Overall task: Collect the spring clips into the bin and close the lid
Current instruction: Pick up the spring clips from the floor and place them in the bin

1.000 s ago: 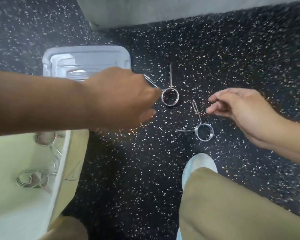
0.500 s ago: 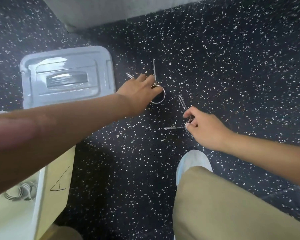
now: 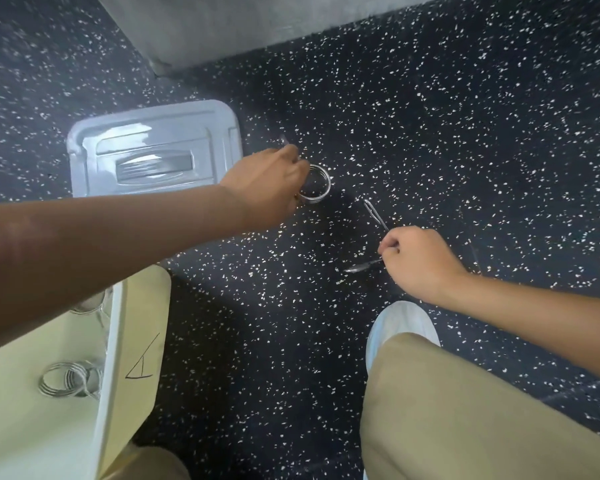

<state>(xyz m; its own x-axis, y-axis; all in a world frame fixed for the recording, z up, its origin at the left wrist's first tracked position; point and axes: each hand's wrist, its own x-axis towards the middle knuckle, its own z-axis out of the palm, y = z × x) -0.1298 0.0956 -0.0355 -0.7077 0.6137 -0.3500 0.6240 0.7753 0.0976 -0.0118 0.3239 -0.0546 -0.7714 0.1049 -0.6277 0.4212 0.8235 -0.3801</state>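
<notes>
My left hand (image 3: 269, 183) is closed around the handles of a silver spring clip (image 3: 315, 185), whose coil ring sticks out past my fingers just above the speckled floor. My right hand (image 3: 418, 261) grips a second spring clip (image 3: 374, 214); one handle points up-left, the other lies out to the left, and its coil is hidden under my fingers. The pale yellow bin (image 3: 118, 341) stands open at the lower left, with spring clips in the bin (image 3: 66, 379) on its bottom. Its grey lid (image 3: 153, 150) lies flat on the floor beyond my left forearm.
A black speckled floor (image 3: 465, 150) stretches around. A grey wall or block base (image 3: 239, 29) runs along the top. My knee in tan trousers (image 3: 465, 410) and a light shoe (image 3: 402, 323) are at the lower right.
Both hands have closed on their clips. The left one has lifted its clip slightly off the floor, and the right fingers have curled over the second clip's coil. The camera has shifted.
</notes>
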